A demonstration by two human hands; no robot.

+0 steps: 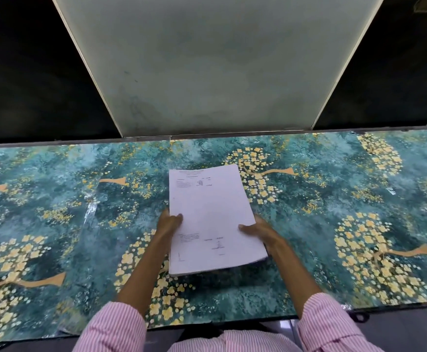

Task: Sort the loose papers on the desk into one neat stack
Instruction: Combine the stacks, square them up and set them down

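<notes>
A thick stack of white printed papers point(211, 217) is held above the middle of the desk point(55, 199), its near end raised and casting a shadow below. My left hand point(169, 223) grips the stack's left edge, thumb on top and fingers underneath. My right hand point(258, 232) grips the right edge the same way, thumb lying on the top sheet. The sheets look squared together, with faint printed text near the top and bottom of the top page.
The desk is covered with a teal cloth patterned with yellow flowers. A pale frosted panel point(215, 67) rises at the back centre between dark areas. The desk's front edge runs just in front of my pink striped sleeves point(111, 329).
</notes>
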